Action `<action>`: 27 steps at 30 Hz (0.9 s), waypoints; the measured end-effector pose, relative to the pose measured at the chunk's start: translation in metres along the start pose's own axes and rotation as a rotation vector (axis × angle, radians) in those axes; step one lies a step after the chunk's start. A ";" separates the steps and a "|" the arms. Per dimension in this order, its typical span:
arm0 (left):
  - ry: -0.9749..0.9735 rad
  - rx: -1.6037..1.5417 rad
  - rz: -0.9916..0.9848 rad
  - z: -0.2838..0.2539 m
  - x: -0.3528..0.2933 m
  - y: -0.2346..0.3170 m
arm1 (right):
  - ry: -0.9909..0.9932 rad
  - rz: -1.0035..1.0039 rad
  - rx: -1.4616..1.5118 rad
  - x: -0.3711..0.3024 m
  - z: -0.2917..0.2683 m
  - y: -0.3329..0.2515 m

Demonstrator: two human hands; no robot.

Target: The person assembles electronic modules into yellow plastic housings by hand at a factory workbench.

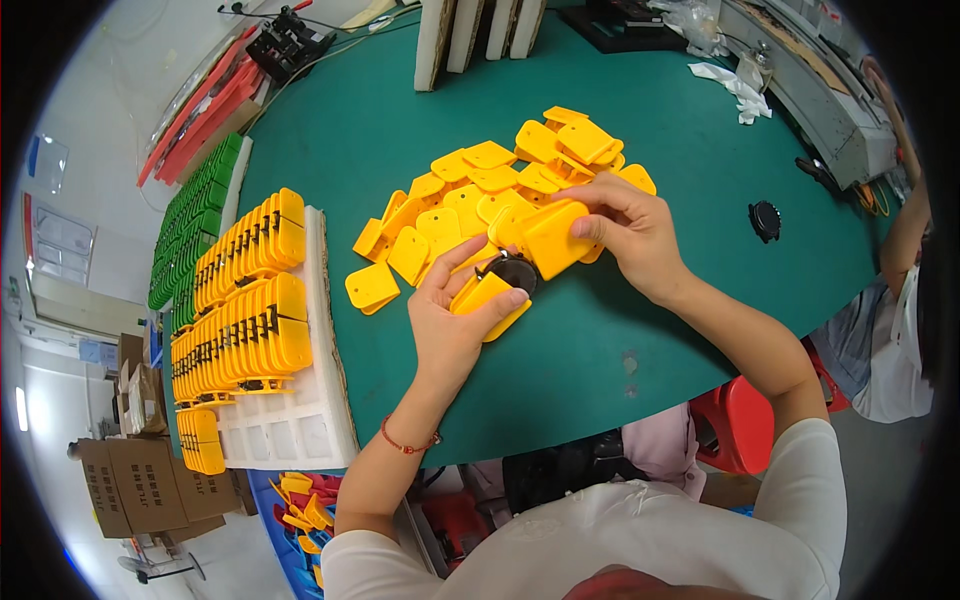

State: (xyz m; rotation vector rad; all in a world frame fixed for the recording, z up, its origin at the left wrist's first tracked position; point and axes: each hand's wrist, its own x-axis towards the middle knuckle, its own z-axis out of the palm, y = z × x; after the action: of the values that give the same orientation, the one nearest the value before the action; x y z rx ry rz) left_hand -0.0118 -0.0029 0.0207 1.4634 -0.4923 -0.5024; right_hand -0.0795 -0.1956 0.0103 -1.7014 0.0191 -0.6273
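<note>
My left hand point(455, 310) is closed around a yellow plastic clip piece point(490, 305), with the thumb on its upper corner. A round black part point(512, 272), perhaps a watch-like disc, sits against that piece, between the two hands. In my right hand point(635, 235), a second yellow plastic piece point(553, 238) is pinched between thumb and fingers, close beside the black part. Behind both hands spreads a heap of loose yellow plastic pieces point(465, 205), flat with rounded corners and a small hole.
At the left, a white foam tray point(325, 380) bears rows of yellow clips point(245, 325); green clips point(195, 220) stand beyond. A round black object point(765, 221) lies at the right. White foam boards point(465, 35) stand at the back. Another person point(895, 330) is at the right edge.
</note>
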 end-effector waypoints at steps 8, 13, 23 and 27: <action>-0.063 0.028 0.032 0.003 -0.002 -0.005 | -0.119 -0.009 -0.069 -0.007 0.006 -0.006; -0.079 -0.016 0.006 0.004 -0.002 -0.006 | -0.119 0.003 -0.081 -0.009 0.007 -0.003; -0.098 -0.036 -0.015 0.002 -0.002 -0.004 | -0.127 -0.002 -0.091 -0.010 0.009 -0.002; -0.101 -0.021 -0.029 0.001 -0.001 -0.002 | -0.109 0.000 -0.083 -0.010 0.010 -0.006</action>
State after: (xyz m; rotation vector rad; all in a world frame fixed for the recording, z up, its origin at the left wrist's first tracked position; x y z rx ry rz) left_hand -0.0138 -0.0032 0.0185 1.4320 -0.5446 -0.6047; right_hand -0.0853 -0.1815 0.0107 -1.8143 -0.0328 -0.5392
